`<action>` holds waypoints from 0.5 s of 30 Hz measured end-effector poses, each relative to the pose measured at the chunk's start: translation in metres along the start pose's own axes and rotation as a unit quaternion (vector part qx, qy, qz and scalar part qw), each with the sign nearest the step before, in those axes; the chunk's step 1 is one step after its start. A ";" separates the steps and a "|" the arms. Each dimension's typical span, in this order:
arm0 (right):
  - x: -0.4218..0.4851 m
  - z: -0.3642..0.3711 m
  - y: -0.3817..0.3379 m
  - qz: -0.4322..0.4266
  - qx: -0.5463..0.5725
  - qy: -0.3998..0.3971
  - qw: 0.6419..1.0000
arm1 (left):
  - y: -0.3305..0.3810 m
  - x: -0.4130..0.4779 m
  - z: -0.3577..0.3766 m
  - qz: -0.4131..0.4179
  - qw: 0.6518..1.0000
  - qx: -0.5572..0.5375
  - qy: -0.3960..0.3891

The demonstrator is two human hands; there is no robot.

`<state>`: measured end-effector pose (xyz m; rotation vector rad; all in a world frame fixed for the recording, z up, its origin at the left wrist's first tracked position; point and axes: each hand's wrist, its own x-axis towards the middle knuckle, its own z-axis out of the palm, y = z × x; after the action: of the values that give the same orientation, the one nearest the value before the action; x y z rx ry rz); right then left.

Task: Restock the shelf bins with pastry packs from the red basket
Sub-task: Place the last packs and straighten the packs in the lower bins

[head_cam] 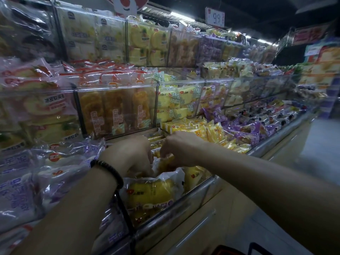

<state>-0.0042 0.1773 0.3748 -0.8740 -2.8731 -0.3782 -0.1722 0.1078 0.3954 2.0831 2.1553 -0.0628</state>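
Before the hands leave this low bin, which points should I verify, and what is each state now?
1. The right hand pinches the yellow pack: ok.
2. The left hand has a grip: cannot tell, fingers buried among packs.
3. The front pack sits behind the bin rail: ok.
4. Room left in the bin: cannot tell, hands cover it.
5. The red basket holds more packs: cannot tell, only its edge shows.

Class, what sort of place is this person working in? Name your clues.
Most likely a supermarket bakery aisle: tiered clear shelf bins full of wrapped pastry packs, and a hanging 9.9 price sign.
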 end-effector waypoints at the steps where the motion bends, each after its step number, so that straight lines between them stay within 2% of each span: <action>1: -0.002 -0.004 0.003 0.010 0.034 -0.018 0.999 | 0.000 -0.002 -0.002 0.009 1.000 0.004 -0.004; 3: -0.012 -0.020 0.010 0.027 0.129 -0.037 0.991 | -0.003 -0.010 -0.008 0.024 1.000 -0.003 -0.009; 5: -0.026 -0.040 0.018 0.021 0.181 -0.008 0.983 | -0.005 -0.018 -0.017 0.035 0.999 -0.026 0.006; 7: -0.043 -0.054 0.027 0.005 0.178 -0.016 0.984 | -0.003 -0.026 -0.025 0.056 0.996 -0.042 0.058; 9: -0.060 -0.058 0.030 -0.003 0.152 -0.072 0.986 | 0.004 -0.033 -0.029 0.090 0.991 -0.061 0.078; 12: -0.080 -0.047 0.028 0.003 0.125 -0.132 0.983 | 0.015 -0.042 -0.027 0.116 0.993 -0.032 -0.004; 15: -0.085 -0.032 0.020 -0.016 0.116 -0.108 0.987 | 0.020 -0.045 -0.023 0.074 0.993 0.043 -0.081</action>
<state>0.0784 0.1401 0.3945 -0.8761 -3.0453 0.0529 -0.1532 0.0669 0.4256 2.1936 1.9325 -0.3015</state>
